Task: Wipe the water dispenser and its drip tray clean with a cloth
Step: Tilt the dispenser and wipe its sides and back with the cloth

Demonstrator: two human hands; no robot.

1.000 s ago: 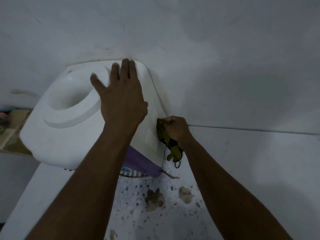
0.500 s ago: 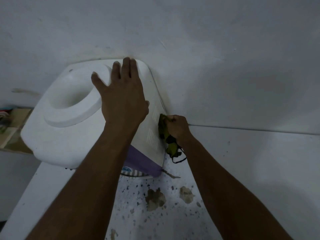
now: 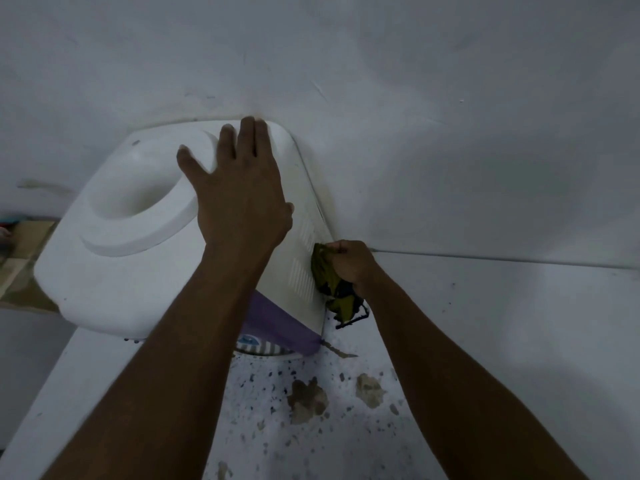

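Note:
A white water dispenser (image 3: 114,285) with a round bottle well on top and a purple front panel stands against the wall. My left hand (image 3: 242,195) lies flat with spread fingers on its top right corner. My right hand (image 3: 349,265) grips a bunched yellow-green cloth (image 3: 329,285) and presses it against the dispenser's vented right side. A dark cord hangs from the cloth. Just a sliver of the drip tray (image 3: 263,349) shows below the purple panel.
The dispenser stands on a white counter (image 3: 502,341) with dark speckles and brown stains (image 3: 308,400) in front. A white wall (image 3: 415,116) rises directly behind and to the right. Some coloured items (image 3: 14,237) lie at the far left edge.
My right hand with the cloth has shifted slightly along the dispenser's vented side, back and forth. My left hand has stayed on top.

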